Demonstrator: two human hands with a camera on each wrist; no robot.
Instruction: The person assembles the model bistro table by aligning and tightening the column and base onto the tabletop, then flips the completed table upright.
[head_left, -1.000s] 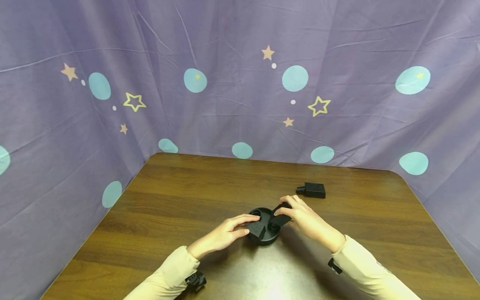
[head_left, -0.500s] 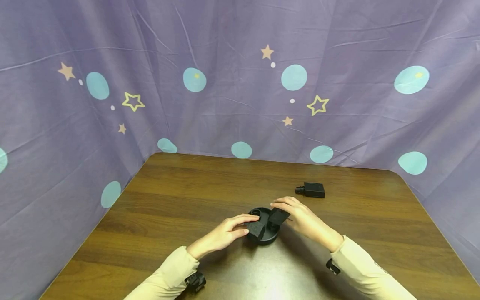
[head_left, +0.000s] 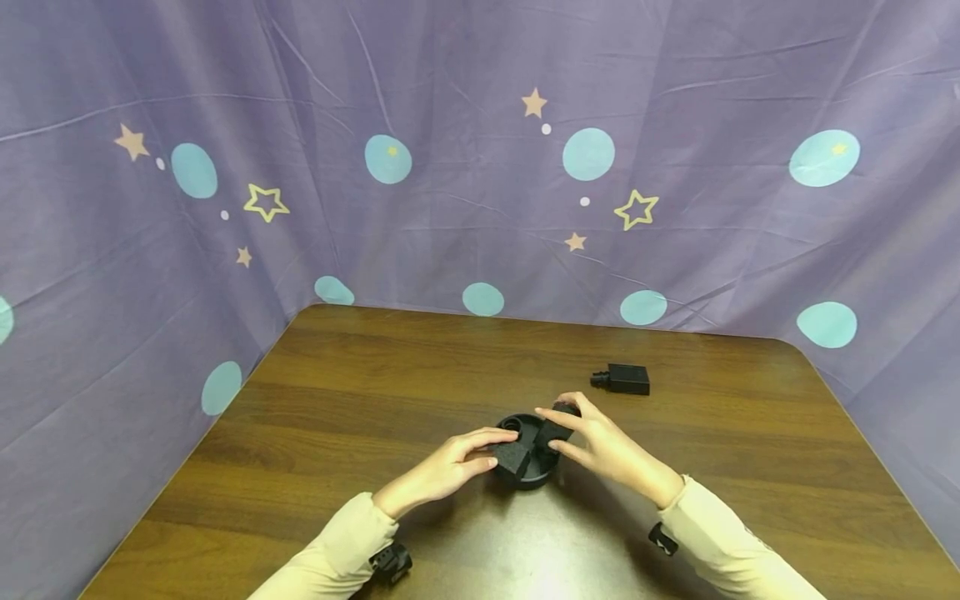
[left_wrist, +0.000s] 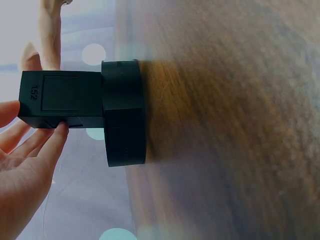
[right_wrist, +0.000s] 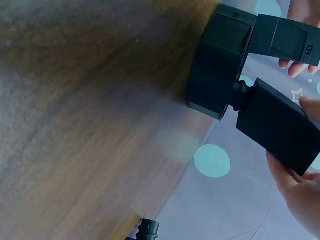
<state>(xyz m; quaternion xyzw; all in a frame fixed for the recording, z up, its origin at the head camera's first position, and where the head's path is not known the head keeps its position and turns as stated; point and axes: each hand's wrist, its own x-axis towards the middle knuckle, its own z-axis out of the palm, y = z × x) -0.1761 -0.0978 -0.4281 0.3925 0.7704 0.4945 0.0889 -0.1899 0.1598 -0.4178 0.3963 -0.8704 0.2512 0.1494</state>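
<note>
A round, shallow black base (head_left: 534, 482) lies on the table with a round socket at its far left. One black block (left_wrist: 65, 95), marked with raised digits, stands upright on the base. My left hand (head_left: 448, 463) holds this block with thumb and fingers around its upper end. My right hand (head_left: 611, 446) grips a second black block (right_wrist: 280, 125) with a ridged round neck. That block leans, its neck down at the base's right side. How deep the neck sits in the base is hidden.
A third black block (head_left: 628, 379) with a ridged neck lies flat on the wooden table (head_left: 375, 367), beyond my right hand. A patterned purple curtain (head_left: 465, 208) hangs around the table's back and sides. Each sleeve carries a small black camera (head_left: 392, 562) at the wrist.
The right hand has turned the second block over the base and shifted its fingers on it, ending with thumb and fingers spread around it. The left hand and its block have stayed put.
</note>
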